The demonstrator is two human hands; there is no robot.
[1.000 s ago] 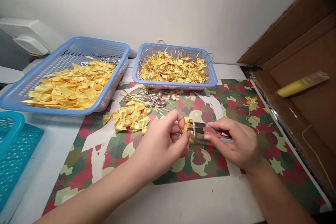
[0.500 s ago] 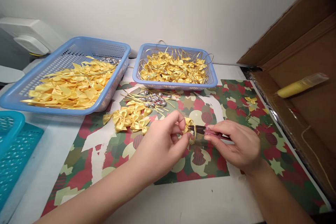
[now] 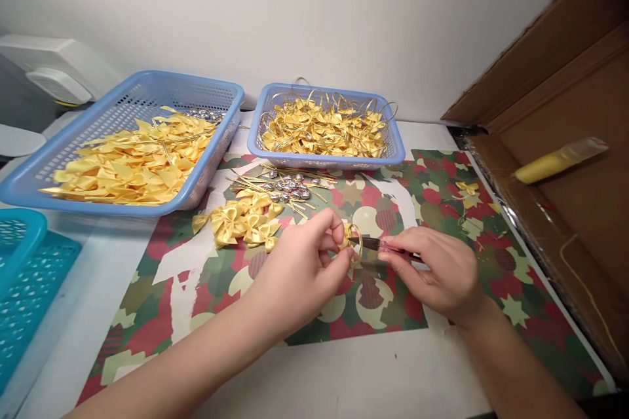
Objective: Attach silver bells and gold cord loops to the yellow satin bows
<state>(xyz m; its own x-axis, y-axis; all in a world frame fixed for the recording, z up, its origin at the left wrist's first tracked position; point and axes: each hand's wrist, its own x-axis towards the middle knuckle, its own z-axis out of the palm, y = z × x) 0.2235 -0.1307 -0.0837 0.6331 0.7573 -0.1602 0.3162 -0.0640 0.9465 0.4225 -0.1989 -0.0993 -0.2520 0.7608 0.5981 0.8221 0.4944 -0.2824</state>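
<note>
My left hand (image 3: pixel 307 262) pinches a small yellow ribbon bow (image 3: pixel 346 233) with a gold loop (image 3: pixel 361 250), mostly covered by the fingers. From the right, my right hand (image 3: pixel 437 270) grips a pair of pliers (image 3: pixel 372 244) with dark jaws and pinkish handles. The jaw tips pass into the loop and reach the bow; what exactly they clamp is too small to tell. Left of my left hand lies a pile of yellow bows (image 3: pixel 246 219). Behind it are silver beads (image 3: pixel 289 186) and thin gold wires (image 3: pixel 246 177).
A large blue basket (image 3: pixel 142 209) of yellow bows stands at the left. Another blue basket (image 3: pixel 329 160), full of looped bows, is at the back. Teal baskets (image 3: pixel 37 301) sit at the left edge. Along the right runs a cardboard box (image 3: pixel 555 111) with a yellow tube (image 3: pixel 555 163).
Both hands, the bow and the pliers have shifted very slightly left in the picture. The grip of each hand looks the same.
</note>
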